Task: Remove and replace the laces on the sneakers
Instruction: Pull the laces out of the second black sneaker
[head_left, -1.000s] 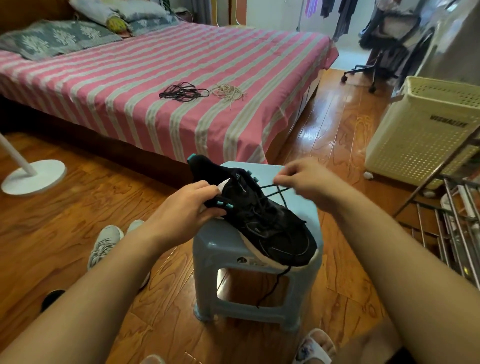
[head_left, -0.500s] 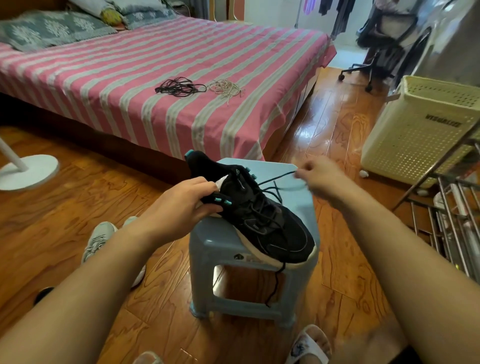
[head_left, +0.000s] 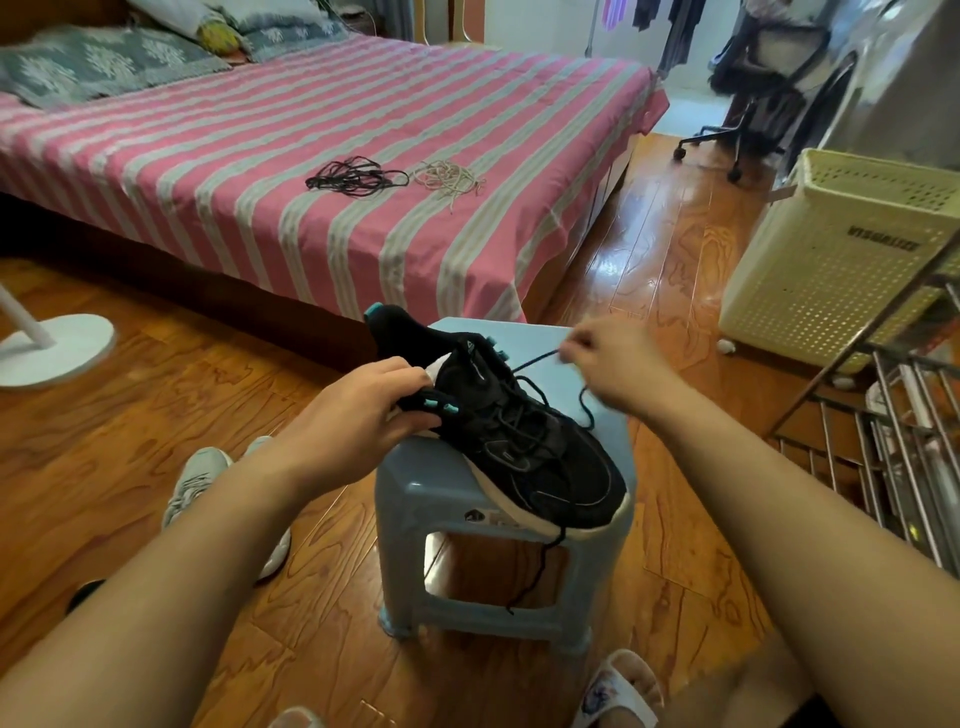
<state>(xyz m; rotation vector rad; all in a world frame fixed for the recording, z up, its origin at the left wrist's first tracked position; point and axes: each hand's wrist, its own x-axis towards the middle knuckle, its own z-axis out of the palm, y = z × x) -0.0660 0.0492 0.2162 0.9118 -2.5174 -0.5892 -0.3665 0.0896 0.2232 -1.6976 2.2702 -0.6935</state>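
Black sneaker (head_left: 524, 441) lies on the blue plastic stool (head_left: 415, 499), toe toward the person. Left hand (head_left: 363, 415) grips its heel and collar, fingers curled over the near side by the teal eyelets. Right hand (head_left: 608, 358) pinches the black lace (head_left: 535, 361) between thumb and fingertips, raised just above the stool's far edge; the strand runs back to the upper eyelets. Another lace end hangs below the toe.

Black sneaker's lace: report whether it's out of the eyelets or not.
Partly out. The right hand pinches a freed end of the lace; the rest crosses the black sneaker.
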